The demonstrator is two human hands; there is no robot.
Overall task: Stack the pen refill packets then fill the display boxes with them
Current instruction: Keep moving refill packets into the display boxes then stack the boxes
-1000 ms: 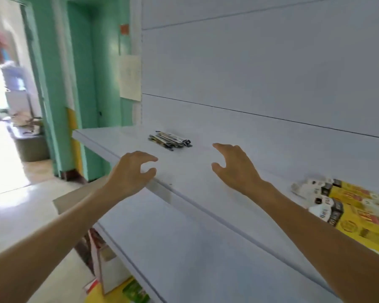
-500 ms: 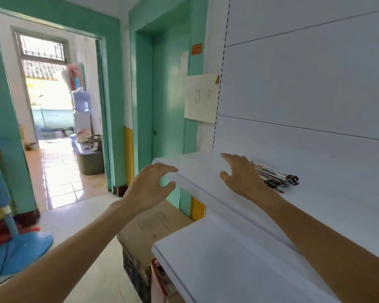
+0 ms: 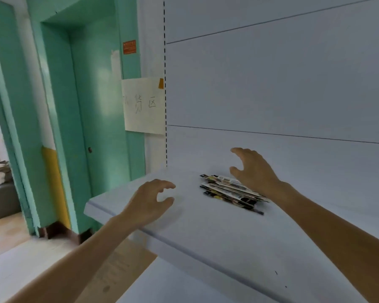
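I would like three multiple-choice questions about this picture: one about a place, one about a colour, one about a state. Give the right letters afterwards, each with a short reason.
1. Where do the pen refill packets lie?
A. On the floor
B. On the white shelf
C. In a display box

2. Which colour is the door frame?
A. Teal green
B. Red
C. Black

3. What is the state of the left hand?
A. It pinches a packet
B. It holds a pen
C. It holds nothing

Answers:
1 B: the pile sits on the shelf top, near the right hand.
2 A: the frame to the left of the shelf is painted teal green.
3 C: its fingers are loosely curled above the shelf, apart from the packets.
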